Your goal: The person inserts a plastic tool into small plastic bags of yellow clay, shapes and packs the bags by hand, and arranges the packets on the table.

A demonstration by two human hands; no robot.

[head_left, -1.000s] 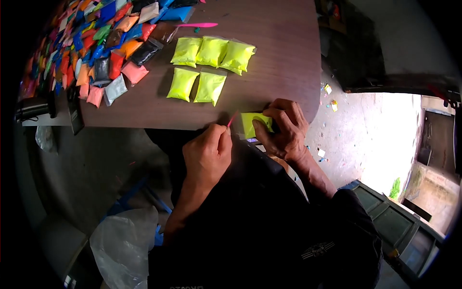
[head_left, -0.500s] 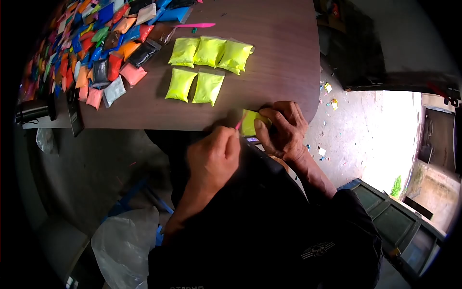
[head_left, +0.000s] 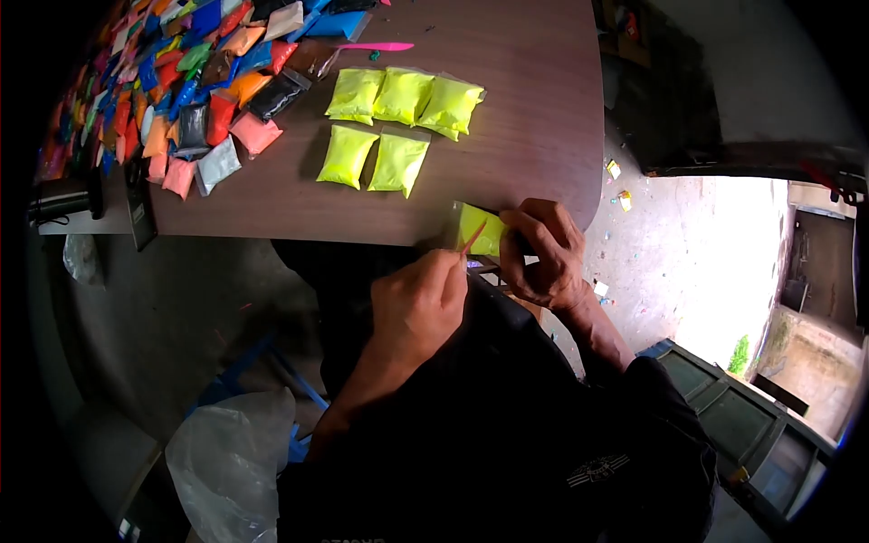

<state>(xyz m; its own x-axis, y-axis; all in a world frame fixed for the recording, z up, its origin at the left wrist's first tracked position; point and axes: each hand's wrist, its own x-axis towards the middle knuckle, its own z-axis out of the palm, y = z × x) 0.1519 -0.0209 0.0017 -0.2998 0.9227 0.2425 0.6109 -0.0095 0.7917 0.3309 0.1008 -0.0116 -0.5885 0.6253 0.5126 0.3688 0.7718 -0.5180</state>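
Note:
My left hand (head_left: 419, 297) is closed in a pinch around a thin pink stick-like tool (head_left: 473, 237), whose tip lies across the yellow face of a small clear packet (head_left: 489, 237). My right hand (head_left: 549, 253) grips that packet by its right side, fingers curled, at the table's front edge. Part of the packet is hidden behind the fingers. Just beyond it, several plump neon-yellow packets (head_left: 398, 163) lie in two rows on the brown table (head_left: 534, 118).
Many colourful packets (head_left: 195, 127) are heaped at the table's left. A pink plastic tool (head_left: 385, 46) lies behind the yellow rows. A dark flat object (head_left: 140, 213) juts over the front edge. A clear plastic bag (head_left: 231, 462) hangs low at left, beside a blue frame (head_left: 231, 376).
My left hand has moved slightly right and the pink tool now overlaps the packet rather than its left edge. The right thumb has shifted off the packet's front toward its right side.

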